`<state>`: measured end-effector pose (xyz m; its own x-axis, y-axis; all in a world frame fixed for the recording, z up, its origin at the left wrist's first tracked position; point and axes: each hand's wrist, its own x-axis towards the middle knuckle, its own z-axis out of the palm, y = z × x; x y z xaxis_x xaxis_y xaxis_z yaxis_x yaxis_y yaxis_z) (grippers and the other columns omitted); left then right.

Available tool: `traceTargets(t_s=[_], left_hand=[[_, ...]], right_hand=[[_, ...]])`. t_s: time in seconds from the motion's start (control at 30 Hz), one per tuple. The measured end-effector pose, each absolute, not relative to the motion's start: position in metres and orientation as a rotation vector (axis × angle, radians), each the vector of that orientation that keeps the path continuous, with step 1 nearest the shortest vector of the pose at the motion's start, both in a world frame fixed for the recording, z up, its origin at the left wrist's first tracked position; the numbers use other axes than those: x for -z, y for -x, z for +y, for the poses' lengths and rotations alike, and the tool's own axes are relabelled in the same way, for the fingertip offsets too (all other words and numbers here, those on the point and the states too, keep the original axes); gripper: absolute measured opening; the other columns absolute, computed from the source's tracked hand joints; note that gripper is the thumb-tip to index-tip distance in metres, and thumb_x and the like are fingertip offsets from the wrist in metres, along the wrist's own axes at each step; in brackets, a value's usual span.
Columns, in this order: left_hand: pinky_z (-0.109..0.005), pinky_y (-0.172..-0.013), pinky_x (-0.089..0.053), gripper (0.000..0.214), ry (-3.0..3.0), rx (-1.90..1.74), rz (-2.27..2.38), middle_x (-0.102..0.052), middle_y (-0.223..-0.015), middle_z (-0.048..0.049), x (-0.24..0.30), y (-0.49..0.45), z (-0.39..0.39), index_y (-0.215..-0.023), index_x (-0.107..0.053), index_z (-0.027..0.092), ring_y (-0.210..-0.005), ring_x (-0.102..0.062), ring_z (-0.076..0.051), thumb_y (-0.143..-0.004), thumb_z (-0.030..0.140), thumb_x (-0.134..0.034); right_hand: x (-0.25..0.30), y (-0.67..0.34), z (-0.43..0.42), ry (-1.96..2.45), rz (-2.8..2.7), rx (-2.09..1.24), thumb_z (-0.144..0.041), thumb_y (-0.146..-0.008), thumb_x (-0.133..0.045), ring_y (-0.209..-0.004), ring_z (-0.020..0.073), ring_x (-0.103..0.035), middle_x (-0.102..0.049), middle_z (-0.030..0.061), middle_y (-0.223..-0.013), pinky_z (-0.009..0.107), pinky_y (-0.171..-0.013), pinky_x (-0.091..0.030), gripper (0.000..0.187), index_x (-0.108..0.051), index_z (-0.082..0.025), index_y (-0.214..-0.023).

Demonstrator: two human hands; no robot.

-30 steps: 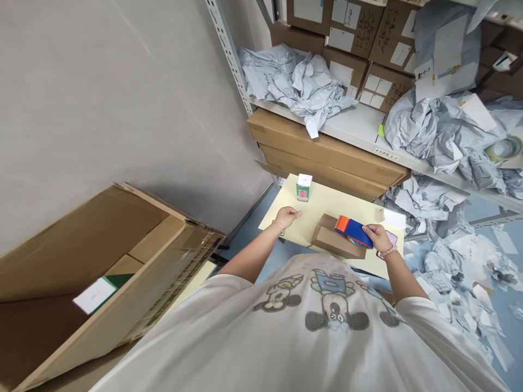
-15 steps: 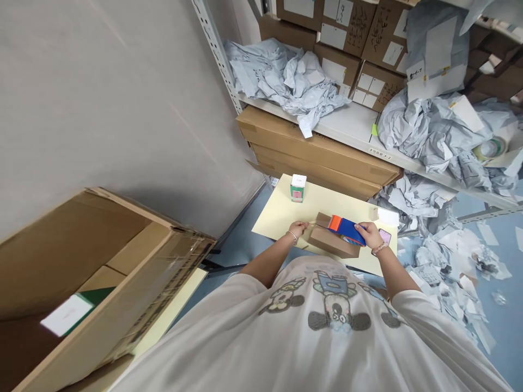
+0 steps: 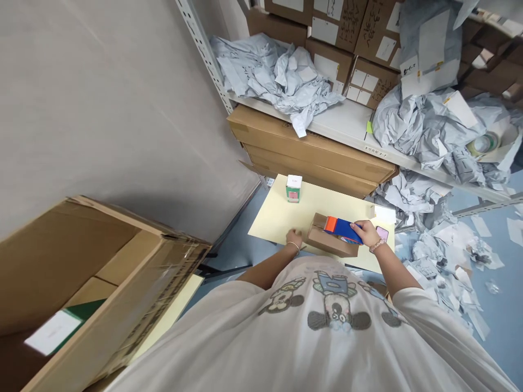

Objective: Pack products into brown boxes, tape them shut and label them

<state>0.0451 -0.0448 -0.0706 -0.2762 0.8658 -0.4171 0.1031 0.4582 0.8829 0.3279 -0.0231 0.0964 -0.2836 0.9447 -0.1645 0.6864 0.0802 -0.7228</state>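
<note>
My right hand is closed around the blue end of a blue and orange tape dispenser. The dispenser's orange end lies over the top of a small brown cardboard box. Left of that box, my left hand is curled closed near the front edge of the pale yellow table. Whatever its fingers may hold is hidden. Behind it stands a small green and white box. A pink-screened phone lies just beyond my right hand, with a white box behind it.
A large open carton at left contains a green and white box. Behind the table, a metal shelf carries grey plastic bags and brown boxes. Torn packaging litters the floor at right.
My left hand has moved slightly away from the brown box, and its fingers are now curled under. My right hand still grips the tape dispenser over the box. The view has shifted slightly.
</note>
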Motion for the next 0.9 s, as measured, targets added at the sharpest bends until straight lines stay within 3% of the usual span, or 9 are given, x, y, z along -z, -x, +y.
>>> traceTargets(t_s=[0.07,0.13,0.23,0.3,0.47,0.9], left_hand=[[-0.051,-0.119,-0.034,0.056,-1.050,-0.986,1.618,-0.057,-0.146,-0.0177,0.057,-0.040,-0.034,-0.132,-0.062,0.018,-0.146,-0.043,-0.034,-0.087,0.051,-0.065],[-0.050,-0.126,-0.022,0.081,-1.432,-0.900,1.424,-0.044,-0.160,-0.0160,0.039,-0.037,-0.019,-0.146,-0.053,0.020,-0.154,-0.028,-0.034,-0.078,0.058,-0.073],[-0.060,-0.126,-0.003,0.130,-2.196,-0.404,1.050,-0.018,-0.170,-0.0233,0.013,-0.036,0.002,-0.163,-0.025,0.015,-0.159,-0.004,-0.043,-0.060,0.073,-0.080],[-0.062,-0.125,0.001,0.141,-2.338,-0.222,0.994,-0.016,-0.170,-0.0245,-0.001,-0.037,0.010,-0.165,-0.015,0.014,-0.158,-0.005,-0.044,-0.056,0.075,-0.081],[-0.056,-0.128,-0.006,0.137,-2.316,-0.169,1.060,-0.031,-0.164,-0.0237,-0.012,-0.040,0.009,-0.163,-0.022,0.014,-0.152,-0.030,-0.041,-0.054,0.064,-0.088],[-0.058,-0.128,-0.005,0.129,-2.260,-0.138,1.118,-0.034,-0.161,-0.0227,-0.006,-0.040,0.013,-0.159,-0.028,0.017,-0.152,-0.029,-0.041,-0.052,0.054,-0.091]], right_hand=[[-0.098,-0.327,-0.023,1.620,-2.033,-1.024,-0.080,-0.085,-0.043,-0.052,0.0123,-0.034,-0.035,-0.0027,-0.052,0.029,-0.052,-0.030,0.066,-0.037,-0.023,-0.053],[-0.099,-0.327,-0.023,1.621,-2.051,-1.018,-0.080,-0.085,-0.042,-0.053,0.0125,-0.035,-0.036,-0.0027,-0.051,0.029,-0.052,-0.030,0.066,-0.038,-0.023,-0.053],[-0.100,-0.326,-0.022,1.620,-2.085,-0.994,-0.080,-0.086,-0.041,-0.052,0.0124,-0.034,-0.037,-0.0027,-0.050,0.029,-0.053,-0.030,0.066,-0.036,-0.023,-0.053],[-0.100,-0.326,-0.020,1.630,-2.114,-0.975,-0.079,-0.087,-0.040,-0.052,0.0126,-0.036,-0.039,-0.0024,-0.050,0.029,-0.053,-0.031,0.066,-0.037,-0.023,-0.053],[-0.109,-0.333,-0.016,1.710,-2.225,-0.946,-0.073,-0.090,-0.039,-0.050,0.0136,-0.041,-0.046,-0.0005,-0.049,0.030,-0.055,-0.032,0.062,-0.044,-0.022,-0.053],[-0.127,-0.480,-0.063,1.958,-2.133,-0.930,-0.087,-0.077,-0.051,-0.045,0.0127,-0.039,-0.045,-0.0006,-0.044,0.030,-0.050,-0.028,0.070,-0.045,-0.022,-0.049]])
